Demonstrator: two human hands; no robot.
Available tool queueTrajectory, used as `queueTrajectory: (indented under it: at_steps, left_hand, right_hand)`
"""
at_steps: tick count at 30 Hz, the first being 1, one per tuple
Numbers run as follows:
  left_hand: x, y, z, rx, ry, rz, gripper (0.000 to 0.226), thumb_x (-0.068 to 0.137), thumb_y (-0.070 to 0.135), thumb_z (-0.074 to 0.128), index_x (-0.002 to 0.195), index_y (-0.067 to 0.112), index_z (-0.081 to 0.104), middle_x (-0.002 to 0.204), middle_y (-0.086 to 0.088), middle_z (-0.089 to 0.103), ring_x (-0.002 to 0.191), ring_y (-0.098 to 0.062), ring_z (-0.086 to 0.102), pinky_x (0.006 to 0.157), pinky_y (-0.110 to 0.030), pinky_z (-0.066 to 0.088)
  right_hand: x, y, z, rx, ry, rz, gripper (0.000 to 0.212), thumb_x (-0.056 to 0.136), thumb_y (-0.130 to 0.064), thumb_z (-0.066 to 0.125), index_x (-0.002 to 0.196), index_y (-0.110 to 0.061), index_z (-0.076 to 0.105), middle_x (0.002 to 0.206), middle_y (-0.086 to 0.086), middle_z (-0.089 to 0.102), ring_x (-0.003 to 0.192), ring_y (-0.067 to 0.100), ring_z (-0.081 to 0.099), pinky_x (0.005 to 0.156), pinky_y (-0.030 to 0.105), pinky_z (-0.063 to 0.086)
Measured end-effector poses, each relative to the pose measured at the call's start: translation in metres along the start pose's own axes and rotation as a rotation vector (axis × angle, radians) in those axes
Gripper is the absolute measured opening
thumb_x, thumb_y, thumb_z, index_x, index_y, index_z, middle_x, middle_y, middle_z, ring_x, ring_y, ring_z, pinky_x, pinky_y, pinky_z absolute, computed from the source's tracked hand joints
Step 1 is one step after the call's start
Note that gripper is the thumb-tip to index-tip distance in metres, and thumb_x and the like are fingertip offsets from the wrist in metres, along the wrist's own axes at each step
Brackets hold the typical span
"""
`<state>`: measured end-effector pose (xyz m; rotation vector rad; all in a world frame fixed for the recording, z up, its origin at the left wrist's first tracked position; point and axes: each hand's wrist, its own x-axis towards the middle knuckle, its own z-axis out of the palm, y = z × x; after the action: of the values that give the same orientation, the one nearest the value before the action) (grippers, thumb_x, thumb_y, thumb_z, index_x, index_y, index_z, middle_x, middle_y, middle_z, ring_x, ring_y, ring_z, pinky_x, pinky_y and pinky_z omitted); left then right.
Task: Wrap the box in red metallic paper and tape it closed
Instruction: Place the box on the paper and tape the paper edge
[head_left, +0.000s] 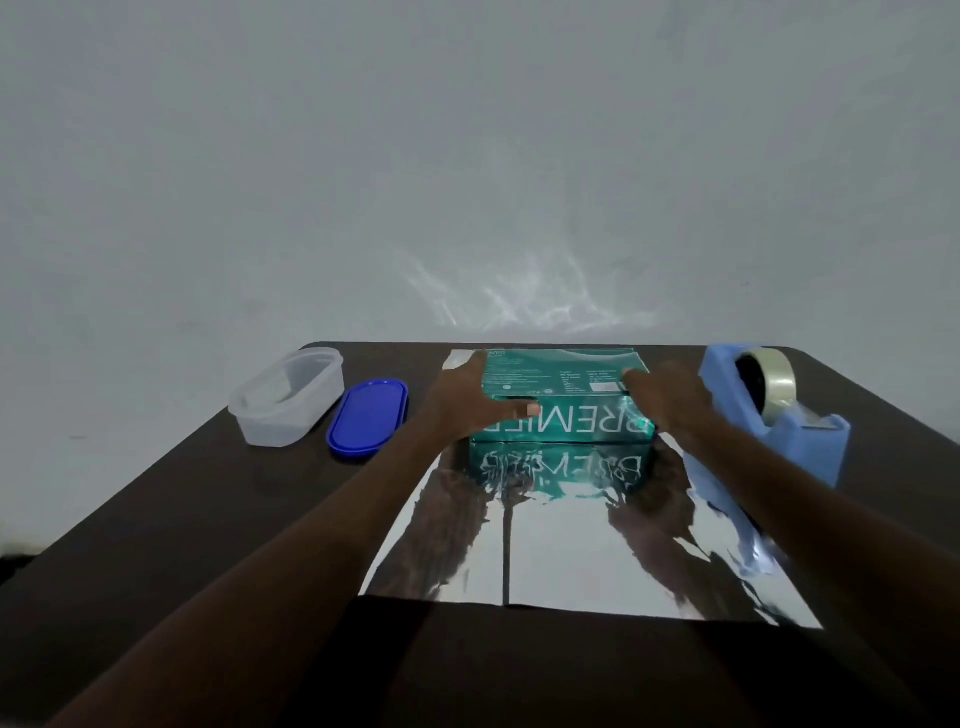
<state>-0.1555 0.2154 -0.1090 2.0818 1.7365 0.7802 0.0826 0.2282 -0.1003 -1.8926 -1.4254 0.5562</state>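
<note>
— Holding the box (563, 395) at both ends right now. It sits on the far part of the metallic sheet (571, 551), which lies flat on the dark bench (182, 509).

— How are your hands placed?

— My left hand (470, 397) wraps the left end: fingers reach over the top corner and my thumb lies along the near face, across the white lettering. My right hand (670, 397) grips the right end, fingers curled onto the top edge near the small printed label.

— Is the sheet red?

— From here the side facing up looks silver and mirror-like. It reflects the teal box, its lettering and both my forearms. I cannot tell the colour of the underside.

— What else is on the bench?

— A light blue tape dispenser (779, 421) with a roll of clear tape (774, 382) stands just right of the box, beside my right hand. Well to the left there is a clear plastic container (285, 397), and next to it a blue oval lid (368, 418) lying flat. A pale wall (467, 156) rises behind the bench.
</note>
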Motion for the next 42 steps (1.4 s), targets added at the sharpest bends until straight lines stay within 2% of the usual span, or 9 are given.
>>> queueTrajectory:
  at_steps: [8,14,17,21,26,30,34,39,42]
  left_hand:
    - [0.008,-0.011,0.007,-0.068,-0.030,0.003,0.090,0.071,0.065,0.074,0.143,0.022,0.040,0.124,0.004,0.063,0.103,-0.013,0.062,0.075,-0.015,0.047]
    - [0.016,-0.008,-0.011,-0.075,-0.039,-0.097,0.107,0.075,0.083,0.047,0.155,0.017,0.022,0.156,-0.012,0.035,0.139,-0.031,0.039,0.113,-0.044,0.034]
    - [0.036,-0.009,-0.028,-0.164,-0.026,-0.184,0.106,0.073,0.092,0.028,0.142,0.015,0.044,0.144,-0.013,0.049,0.121,-0.030,0.055,0.106,-0.050,0.043]
    - [0.064,-0.008,-0.039,-0.017,-0.002,-0.212,0.067,0.101,0.057,0.026,0.122,0.000,0.055,0.125,-0.021,0.060,0.113,-0.035,0.058,0.101,-0.041,0.046]
    - [0.094,-0.011,-0.046,0.147,0.002,-0.173,0.043,0.103,0.030,0.043,0.122,-0.005,0.062,0.126,-0.020,0.061,0.120,-0.033,0.055,0.100,-0.036,0.042]
    - [0.115,-0.025,-0.037,0.214,-0.065,-0.203,0.044,0.103,0.030,0.046,0.131,-0.002,0.058,0.139,-0.018,0.053,0.129,-0.031,0.048,0.106,-0.036,0.037]
    - [0.134,-0.045,-0.015,0.314,-0.145,-0.254,0.047,0.099,0.032,0.053,0.128,-0.004,0.057,0.132,-0.018,0.059,0.119,-0.033,0.057,0.093,-0.036,0.044]
    - [0.147,-0.057,0.004,0.349,-0.082,-0.248,0.013,0.091,0.012,0.055,0.096,0.003,0.062,0.106,-0.016,0.070,0.088,-0.030,0.064,0.070,-0.031,0.044]
    - [0.157,-0.058,0.006,0.249,-0.036,-0.253,0.022,0.094,0.019,0.055,0.085,-0.001,0.061,0.103,-0.019,0.068,0.088,-0.032,0.060,0.073,-0.033,0.043]
  right_hand:
    - [-0.001,0.004,0.000,-0.104,0.022,-0.022,0.042,0.096,-0.034,0.046,0.124,-0.003,0.055,0.114,0.014,0.060,0.088,0.027,0.049,0.076,0.032,0.036]
    - [-0.001,-0.009,0.011,-0.294,0.247,-0.461,0.070,0.094,-0.053,0.048,0.142,-0.004,0.038,0.139,0.021,0.048,0.127,0.038,0.044,0.100,0.046,0.041]
    - [-0.006,-0.022,0.024,-0.499,0.036,-0.654,0.097,0.084,-0.080,0.029,0.151,-0.011,0.030,0.155,0.018,0.033,0.142,0.035,0.030,0.113,0.052,0.032]
    - [-0.009,-0.027,0.046,-0.792,-0.097,-0.725,0.132,0.055,-0.098,-0.011,0.153,-0.017,0.022,0.160,0.016,0.026,0.145,0.035,0.029,0.117,0.057,0.025]
    - [0.000,-0.021,0.055,-0.848,-0.027,-0.761,0.111,0.067,-0.094,0.009,0.149,-0.021,0.028,0.149,0.011,0.044,0.134,0.031,0.043,0.112,0.052,0.033]
    - [-0.001,-0.018,0.058,-0.834,-0.018,-0.772,0.102,0.074,-0.089,0.021,0.150,-0.021,0.026,0.153,0.010,0.040,0.138,0.030,0.040,0.115,0.051,0.030]
    - [0.001,-0.016,0.059,-0.830,-0.013,-0.775,0.103,0.075,-0.089,0.020,0.151,-0.021,0.024,0.156,0.011,0.036,0.141,0.030,0.036,0.116,0.052,0.028]
    - [0.000,-0.016,0.059,-0.818,-0.004,-0.780,0.103,0.075,-0.089,0.020,0.151,-0.020,0.025,0.155,0.012,0.037,0.141,0.030,0.036,0.115,0.051,0.028]
    - [0.000,-0.015,0.060,-0.816,-0.005,-0.776,0.103,0.074,-0.090,0.019,0.151,-0.021,0.025,0.155,0.011,0.036,0.141,0.030,0.035,0.115,0.051,0.028]
